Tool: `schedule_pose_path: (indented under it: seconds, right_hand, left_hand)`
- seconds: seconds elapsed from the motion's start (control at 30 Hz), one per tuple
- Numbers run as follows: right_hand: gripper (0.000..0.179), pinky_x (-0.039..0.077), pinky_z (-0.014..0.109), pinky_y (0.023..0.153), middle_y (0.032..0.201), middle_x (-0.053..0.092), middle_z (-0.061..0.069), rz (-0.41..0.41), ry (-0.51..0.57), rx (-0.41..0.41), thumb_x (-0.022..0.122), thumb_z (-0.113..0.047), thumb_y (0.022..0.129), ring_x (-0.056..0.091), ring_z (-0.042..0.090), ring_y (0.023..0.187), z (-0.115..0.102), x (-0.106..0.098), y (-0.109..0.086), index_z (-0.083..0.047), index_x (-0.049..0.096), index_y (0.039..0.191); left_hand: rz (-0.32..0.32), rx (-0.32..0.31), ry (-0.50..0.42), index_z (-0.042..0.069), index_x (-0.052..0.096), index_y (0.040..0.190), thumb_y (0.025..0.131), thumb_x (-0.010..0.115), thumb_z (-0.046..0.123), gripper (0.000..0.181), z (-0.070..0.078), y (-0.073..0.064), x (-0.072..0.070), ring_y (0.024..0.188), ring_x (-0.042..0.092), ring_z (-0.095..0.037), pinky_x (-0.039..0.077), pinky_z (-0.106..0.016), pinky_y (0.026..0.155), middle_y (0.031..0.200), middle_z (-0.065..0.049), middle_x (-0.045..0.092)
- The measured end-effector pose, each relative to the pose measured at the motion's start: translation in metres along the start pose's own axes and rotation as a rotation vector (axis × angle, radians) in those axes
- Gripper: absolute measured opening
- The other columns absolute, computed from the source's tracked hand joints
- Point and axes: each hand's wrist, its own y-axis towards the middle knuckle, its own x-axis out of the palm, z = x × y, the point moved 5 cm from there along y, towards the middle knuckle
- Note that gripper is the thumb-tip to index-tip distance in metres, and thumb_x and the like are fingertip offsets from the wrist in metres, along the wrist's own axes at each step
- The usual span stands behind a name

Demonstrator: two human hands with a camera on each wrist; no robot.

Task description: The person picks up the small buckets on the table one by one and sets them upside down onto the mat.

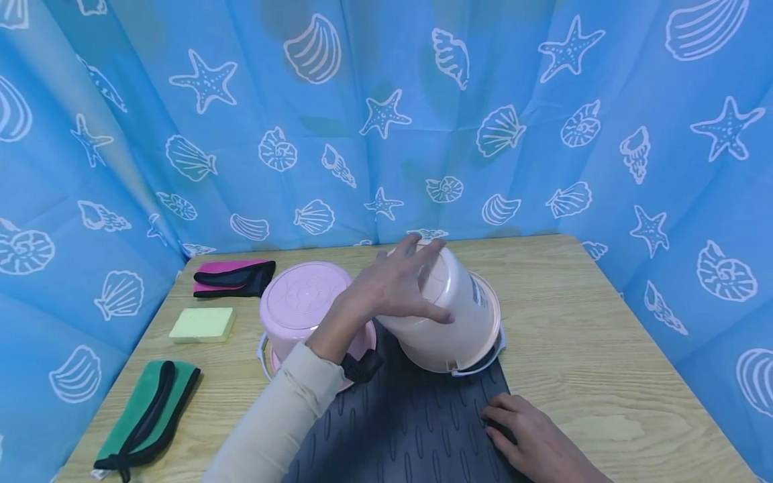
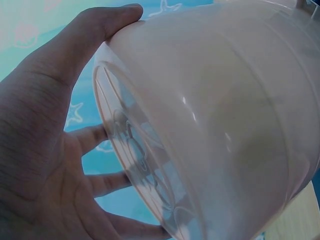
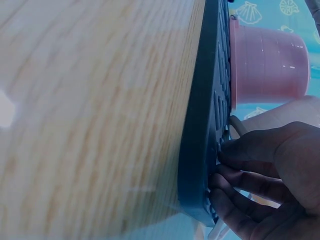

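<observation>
My left hand (image 1: 398, 282) grips the base end of a cream plastic bucket (image 1: 465, 329), thumb on the side and fingers spread around the base. The bucket is upside down and tilted, its rim toward the lower right with a grey-blue handle hanging there. In the left wrist view the bucket wall (image 2: 225, 125) looks translucent. My right hand (image 1: 531, 429) rests at the right edge of a dark ribbed mat (image 1: 398, 422); the right wrist view shows loosely bent fingers (image 3: 245, 180) with their tips on the mat's surface.
A pink bucket (image 1: 304, 288) stands upside down left of the cream one, partly behind my left forearm. Along the table's left side lie a pink-and-black folded cloth strap (image 1: 235, 276), a pale yellow sponge (image 1: 203, 325) and a green-and-black one (image 1: 145, 416). A blue shell-print curtain (image 1: 374, 168) surrounds the table.
</observation>
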Motion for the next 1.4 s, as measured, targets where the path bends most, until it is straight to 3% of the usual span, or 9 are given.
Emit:
schedule_pose_path:
  seconds: [0.43,0.77,1.17,1.4]
  right_hand:
    - [0.017,0.054,0.029,0.073,0.100,0.061,-0.007,-0.042,0.007,0.020,0.076,-0.013,0.088,0.059,0.009,0.088,0.000,0.000,0.003,-0.009,0.076,0.105]
    - [0.016,0.053,0.028,0.070,0.097,0.059,-0.009,-0.035,0.026,-0.002,0.076,-0.013,0.088,0.057,0.008,0.085,0.001,0.002,0.002,-0.009,0.076,0.103]
    - [0.016,0.053,0.030,0.070,0.098,0.058,-0.009,-0.095,0.053,0.024,0.075,-0.015,0.090,0.057,0.008,0.085,0.004,0.006,0.001,-0.008,0.075,0.104]
    - [0.016,0.052,0.029,0.070,0.098,0.057,-0.010,-0.082,0.042,0.028,0.075,-0.015,0.090,0.055,0.007,0.086,0.004,0.004,0.000,-0.010,0.075,0.105]
  left_hand:
    - [-0.034,-0.010,0.041,0.040,0.015,0.160,0.070,0.075,0.070,0.112,0.003,0.008,-0.001,0.130,0.041,-0.047,0.047,-0.057,0.096,0.163,-0.007,0.015]
    - [-0.076,-0.038,0.053,0.039,0.016,0.160,0.071,0.074,0.070,0.111,0.006,0.016,0.001,0.136,0.034,-0.052,0.044,-0.060,0.098,0.164,-0.008,0.014]
    - [-0.106,-0.063,0.100,0.041,0.016,0.160,0.071,0.074,0.072,0.111,0.012,0.024,0.006,0.132,0.039,-0.048,0.046,-0.056,0.095,0.163,-0.007,0.017]
    - [-0.107,-0.065,0.132,0.041,0.017,0.160,0.070,0.074,0.073,0.111,0.016,0.030,0.007,0.130,0.042,-0.045,0.046,-0.054,0.095,0.162,-0.007,0.020]
